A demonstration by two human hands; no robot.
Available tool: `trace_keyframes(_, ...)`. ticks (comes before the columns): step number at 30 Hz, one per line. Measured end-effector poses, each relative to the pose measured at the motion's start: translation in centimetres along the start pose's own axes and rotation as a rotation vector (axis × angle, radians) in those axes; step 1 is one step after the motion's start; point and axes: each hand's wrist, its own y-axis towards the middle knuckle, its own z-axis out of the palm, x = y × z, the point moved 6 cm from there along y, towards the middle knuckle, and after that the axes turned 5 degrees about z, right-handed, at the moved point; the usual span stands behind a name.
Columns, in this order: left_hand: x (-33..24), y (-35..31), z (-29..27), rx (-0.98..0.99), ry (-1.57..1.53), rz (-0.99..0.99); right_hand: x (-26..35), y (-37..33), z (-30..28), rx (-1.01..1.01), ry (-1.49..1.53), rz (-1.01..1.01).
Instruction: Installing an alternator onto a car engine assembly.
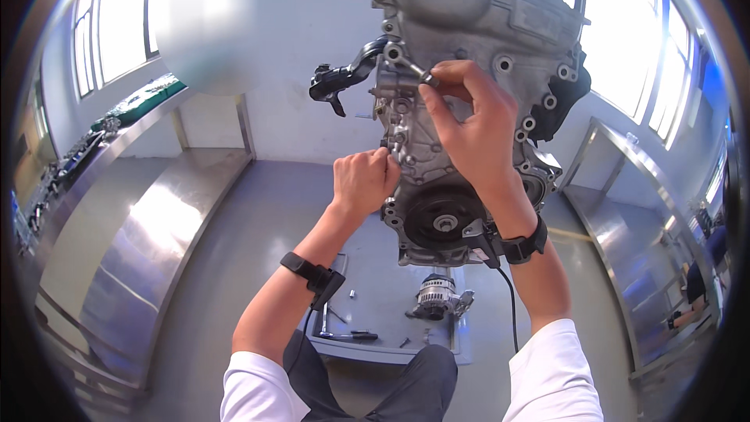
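Observation:
A grey metal engine block (pixel 461 8) stands upright in front of me, with a round dark pulley (pixel 426 215) low on its face. My right hand (pixel 480 121) pinches the head of a bolt (pixel 414 68) between thumb and fingertips. The bolt's shank slants up and left toward a round holed boss (pixel 393 52) at the engine's upper left; whether its tip is in the hole I cannot tell. My left hand (pixel 363 181) is closed against the engine's left edge, beside several bolt heads. What its fingers grip, if anything, is hidden.
Below the engine, a grey tray table (pixel 383 350) carries an alternator (pixel 437 297), a ratchet wrench (pixel 351 336) and small loose parts. A black bracket-like part (pixel 344 78) juts out left of the engine. Metal benches (pixel 187 203) stand left and right. Cables hang from both wrist straps.

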Motion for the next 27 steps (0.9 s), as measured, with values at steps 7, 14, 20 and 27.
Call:
trace_keyframes(7,0.6,0.1,0.6,-0.02,-0.036,0.055,1.0,1.1,1.4,0.046,-0.191,0.023)
trace_keyframes(14,1.0,0.0,0.5,-0.076,-0.104,0.115,0.8,1.7,3.6,0.099,-0.401,0.065)
trace_keyframes(20,1.1,-0.1,0.7,-0.098,-0.227,0.088,1.1,3.5,5.5,0.185,-0.87,-0.063)
trace_keyframes(27,1.6,-0.2,1.2,-0.116,-0.278,0.075,-0.6,4.1,6.3,0.35,-1.297,-0.038)
